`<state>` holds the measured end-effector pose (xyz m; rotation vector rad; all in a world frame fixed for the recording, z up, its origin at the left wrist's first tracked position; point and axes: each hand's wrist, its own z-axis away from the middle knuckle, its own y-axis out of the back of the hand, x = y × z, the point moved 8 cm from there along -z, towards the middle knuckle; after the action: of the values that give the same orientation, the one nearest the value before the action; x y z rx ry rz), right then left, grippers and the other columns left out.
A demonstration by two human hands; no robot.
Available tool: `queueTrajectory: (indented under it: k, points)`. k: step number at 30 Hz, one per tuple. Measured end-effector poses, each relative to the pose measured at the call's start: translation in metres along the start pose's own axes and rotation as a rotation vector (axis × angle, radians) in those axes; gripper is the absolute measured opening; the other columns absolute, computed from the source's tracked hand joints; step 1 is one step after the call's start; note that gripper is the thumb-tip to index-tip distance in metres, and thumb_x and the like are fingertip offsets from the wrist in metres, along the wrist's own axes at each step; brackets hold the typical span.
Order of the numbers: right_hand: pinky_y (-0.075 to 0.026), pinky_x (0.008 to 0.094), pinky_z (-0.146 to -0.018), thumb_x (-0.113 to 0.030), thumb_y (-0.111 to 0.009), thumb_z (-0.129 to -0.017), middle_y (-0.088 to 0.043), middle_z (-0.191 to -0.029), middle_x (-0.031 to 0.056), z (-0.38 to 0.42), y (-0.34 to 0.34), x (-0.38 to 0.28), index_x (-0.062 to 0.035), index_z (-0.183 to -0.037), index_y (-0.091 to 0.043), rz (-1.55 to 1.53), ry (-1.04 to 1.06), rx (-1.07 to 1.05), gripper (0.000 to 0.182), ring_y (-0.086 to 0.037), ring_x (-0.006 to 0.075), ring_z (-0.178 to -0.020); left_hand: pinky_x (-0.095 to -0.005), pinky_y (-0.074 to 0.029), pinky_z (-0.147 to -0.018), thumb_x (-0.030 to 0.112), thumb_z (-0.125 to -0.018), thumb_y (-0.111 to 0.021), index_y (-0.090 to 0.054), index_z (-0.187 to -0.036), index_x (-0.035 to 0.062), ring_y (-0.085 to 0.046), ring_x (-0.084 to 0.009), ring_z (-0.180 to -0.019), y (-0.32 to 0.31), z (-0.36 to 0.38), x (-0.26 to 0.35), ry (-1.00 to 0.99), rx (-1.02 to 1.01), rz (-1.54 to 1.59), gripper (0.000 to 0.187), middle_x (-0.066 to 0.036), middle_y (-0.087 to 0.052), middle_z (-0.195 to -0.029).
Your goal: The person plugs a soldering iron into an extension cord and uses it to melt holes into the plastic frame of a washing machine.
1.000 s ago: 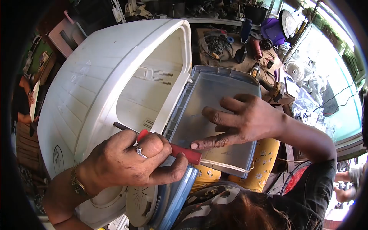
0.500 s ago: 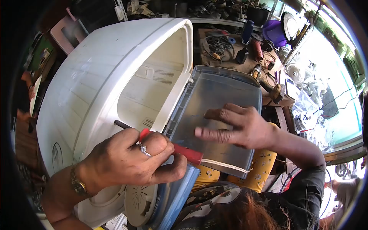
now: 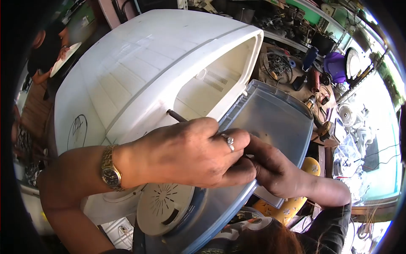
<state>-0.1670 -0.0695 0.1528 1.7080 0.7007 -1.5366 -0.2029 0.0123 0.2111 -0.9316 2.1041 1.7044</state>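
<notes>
A screwdriver (image 3: 176,115) lies across the front of a large white plastic appliance body (image 3: 127,63), its dark shaft tip against the rim by the opening. My left hand (image 3: 198,152), wearing a ring and a watch, is closed around the screwdriver and hides its handle. My right hand (image 3: 279,169) is closed beside it, its fingers meeting the left hand's at the handle end. Beneath both hands, a translucent grey-blue lid (image 3: 279,112) is swung out from the opening. Below my left hand sits a round vented disc (image 3: 158,207) on a blue translucent panel (image 3: 211,216).
At the back right, a cluttered workbench (image 3: 277,84) holds a cordless drill (image 3: 323,127), a purple container (image 3: 334,67) and loose parts. Clear plastic bags (image 3: 349,156) lie at the right. Another person (image 3: 46,53) at the far left holds a white panel (image 3: 65,59).
My right hand has come down from over the lid, fingers spread before, and closed at the screwdriver's red handle end. My left hand still grips the screwdriver. The view has shifted, showing more of the other person.
</notes>
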Motion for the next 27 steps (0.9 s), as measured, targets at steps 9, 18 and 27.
queueTrajectory:
  k: [9, 18, 27]
  points:
    - [-0.038, 0.0231, -0.083, -0.007, -0.048, -0.098, -0.054, -0.113, 0.0041, -0.01, -0.002, 0.009, -0.0008, -0.131, -0.044, -0.065, -0.073, 0.086, 0.034, -0.046, 0.0079, -0.092, -0.0397, -0.044, -0.088, 0.023, -0.072, -0.073, -0.06, -0.1, 0.0083, -0.053, -0.0227, -0.097, 0.022, 0.047, -0.13, 0.596, 0.255, 0.431, 0.034, -0.007, -0.057, -0.101]
    - [-0.035, 0.0191, -0.063, -0.011, -0.052, -0.098, -0.056, -0.099, 0.0011, -0.012, 0.001, 0.024, -0.0029, -0.126, -0.046, -0.135, -0.101, 0.123, 0.03, -0.041, 0.0025, -0.069, -0.044, -0.038, -0.103, 0.034, -0.093, -0.058, -0.047, -0.127, 0.0032, -0.048, -0.0367, -0.12, -0.039, 0.092, -0.149, 1.023, -0.069, 0.509, 0.047, -0.024, -0.051, -0.125]
    - [-0.039, 0.0209, -0.072, -0.002, -0.047, -0.097, -0.05, -0.106, 0.0021, -0.013, -0.003, 0.032, -0.0022, -0.125, -0.047, -0.114, -0.086, 0.155, 0.028, -0.043, 0.0055, -0.08, -0.042, -0.038, -0.105, 0.034, -0.098, -0.048, -0.045, -0.132, -0.0021, -0.047, -0.0361, -0.124, -0.063, 0.097, -0.151, 0.986, -0.2, 0.554, 0.05, -0.026, -0.05, -0.13]
